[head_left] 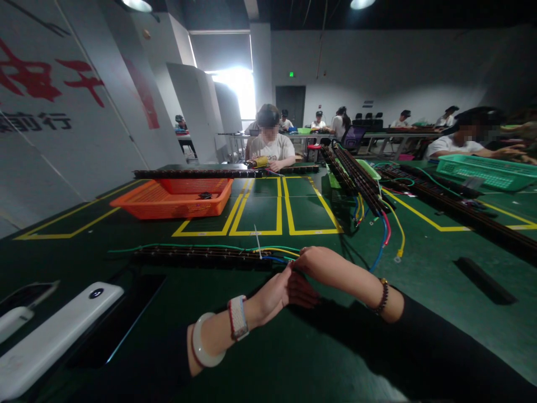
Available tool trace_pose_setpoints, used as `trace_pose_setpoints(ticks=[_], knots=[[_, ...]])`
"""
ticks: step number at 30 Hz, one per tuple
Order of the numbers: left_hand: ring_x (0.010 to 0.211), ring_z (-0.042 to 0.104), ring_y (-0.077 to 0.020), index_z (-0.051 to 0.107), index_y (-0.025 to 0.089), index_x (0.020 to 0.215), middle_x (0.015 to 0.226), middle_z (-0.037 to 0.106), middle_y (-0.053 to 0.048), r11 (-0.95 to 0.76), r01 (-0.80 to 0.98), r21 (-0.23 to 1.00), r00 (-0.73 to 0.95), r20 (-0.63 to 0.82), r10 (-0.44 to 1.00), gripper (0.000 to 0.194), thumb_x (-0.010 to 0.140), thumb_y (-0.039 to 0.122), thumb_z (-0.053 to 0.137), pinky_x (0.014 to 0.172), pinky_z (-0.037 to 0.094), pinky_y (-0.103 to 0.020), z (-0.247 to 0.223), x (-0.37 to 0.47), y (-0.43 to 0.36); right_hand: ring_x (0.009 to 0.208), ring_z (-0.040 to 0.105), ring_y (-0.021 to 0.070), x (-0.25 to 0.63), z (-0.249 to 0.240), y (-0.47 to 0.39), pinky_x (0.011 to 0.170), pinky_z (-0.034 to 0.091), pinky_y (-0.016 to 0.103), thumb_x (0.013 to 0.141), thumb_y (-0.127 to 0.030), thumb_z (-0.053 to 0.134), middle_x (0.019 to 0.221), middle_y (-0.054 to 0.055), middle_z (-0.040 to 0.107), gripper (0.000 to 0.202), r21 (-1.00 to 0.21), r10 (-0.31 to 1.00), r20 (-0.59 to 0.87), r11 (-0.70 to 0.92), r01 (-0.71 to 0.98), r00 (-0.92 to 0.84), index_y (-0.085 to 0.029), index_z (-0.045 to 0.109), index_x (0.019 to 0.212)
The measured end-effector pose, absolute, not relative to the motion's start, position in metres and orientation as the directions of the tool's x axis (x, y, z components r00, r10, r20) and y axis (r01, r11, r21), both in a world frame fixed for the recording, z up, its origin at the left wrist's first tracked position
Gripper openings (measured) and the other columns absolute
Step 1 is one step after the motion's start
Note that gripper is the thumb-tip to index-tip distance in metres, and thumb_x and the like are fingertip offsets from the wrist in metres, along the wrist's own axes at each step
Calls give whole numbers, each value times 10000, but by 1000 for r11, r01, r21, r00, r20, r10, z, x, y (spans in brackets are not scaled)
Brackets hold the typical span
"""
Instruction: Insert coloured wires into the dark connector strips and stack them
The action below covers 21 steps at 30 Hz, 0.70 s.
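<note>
My left hand (274, 294) and my right hand (319, 263) meet at the right end of a long black slotted strip (197, 256) that lies on the green table. Green, yellow and blue wires (274, 251) run along the strip into my fingers. Both hands pinch this wire bundle where it leaves the strip. A white cable tie (258, 243) sticks up from the bundle just left of my hands. My left wrist wears a white bangle and a band, my right a bead bracelet.
An orange basket (176, 200) stands at the back left, with another black strip across it. More strips with coloured wires (361, 182) lie at the right, beside a green basket (486, 170). White devices (54, 336) lie near left. Other people sit at the far tables.
</note>
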<state>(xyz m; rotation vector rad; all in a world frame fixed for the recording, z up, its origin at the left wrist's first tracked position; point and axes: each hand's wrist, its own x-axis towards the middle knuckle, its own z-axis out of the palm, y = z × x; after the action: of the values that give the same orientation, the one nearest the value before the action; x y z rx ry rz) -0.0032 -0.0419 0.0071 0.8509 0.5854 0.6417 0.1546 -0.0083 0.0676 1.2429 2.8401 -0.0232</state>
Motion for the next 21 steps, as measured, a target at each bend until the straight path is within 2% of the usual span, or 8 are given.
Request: trace_pose_setpoints(ticks=[5,8,11,15,18,21], knots=[[878,662,-244,643,94,863,875,697,-175,467,-271,842,666,-187,722,486,916,492,368,871,463,-423,7,-3,-42,713,646,192,149,56,-6,636,446,268,883,-88,459,830,105,696,248,68,728,-101,685,725,-678,-146,700,882],[850,664,-237,640,98,880,883,696,-170,461,-282,841,672,-170,721,477,923,480,358,873,458,-433,6,-4,-41,713,648,192,151,55,-7,626,447,263,889,-106,454,818,95,694,246,59,729,-95,684,727,-678,-150,695,894],[841,662,-232,637,96,889,887,693,-171,463,-266,846,680,-176,712,501,923,498,339,858,461,-419,7,-4,-41,741,638,179,155,59,-7,638,441,246,869,-138,503,829,68,685,195,-5,721,-31,693,721,-692,-180,689,906],[811,659,-224,633,88,849,869,688,-170,468,-236,852,661,-212,720,546,918,526,315,828,471,-393,10,-3,-41,840,608,180,156,58,-2,708,448,258,863,-207,557,923,73,650,156,-127,762,179,645,753,-622,-184,677,959],[801,660,-216,631,84,850,878,687,-177,463,-204,863,663,-226,714,526,913,518,341,820,470,-376,13,-3,-41,925,582,189,155,45,8,817,449,302,893,-302,549,1007,101,617,239,-223,757,306,647,729,-577,-163,644,1062],[827,656,-214,628,85,860,907,686,-178,424,-163,891,671,-215,710,407,907,432,421,821,468,-364,18,-3,-42,1039,546,212,157,27,18,912,423,352,848,-407,609,1137,127,574,447,-314,750,328,661,682,-575,-167,558,1221]])
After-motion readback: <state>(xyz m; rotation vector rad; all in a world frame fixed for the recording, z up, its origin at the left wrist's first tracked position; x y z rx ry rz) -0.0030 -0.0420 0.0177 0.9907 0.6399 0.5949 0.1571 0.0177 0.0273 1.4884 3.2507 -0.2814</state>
